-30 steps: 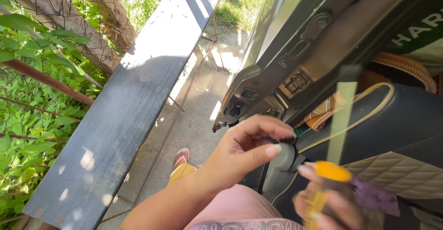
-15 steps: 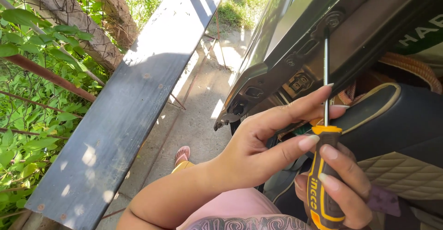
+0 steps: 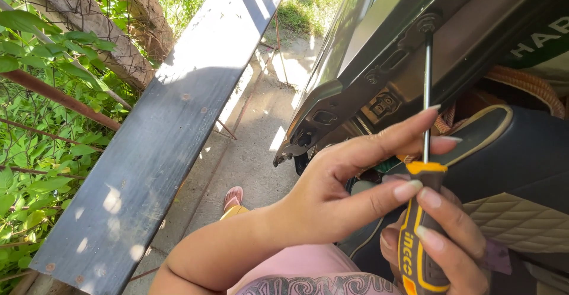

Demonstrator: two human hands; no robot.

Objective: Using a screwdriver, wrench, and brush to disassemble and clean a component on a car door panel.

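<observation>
Right hand (image 3: 441,244) — screwdriver (image 3: 422,212) in grip

Ground: bare concrete path (image 3: 255,153), sunlit in patches.
On it: a foot in a sandal (image 3: 233,198).
Bench: long grey plank (image 3: 172,123), dappled with light.

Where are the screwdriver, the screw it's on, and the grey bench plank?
screwdriver (image 3: 418,241): head view, yellow and black handle.
screw (image 3: 427,22): head view, its head, at the shaft tip.
grey bench plank (image 3: 172,123): head view, middle of top face.
</observation>
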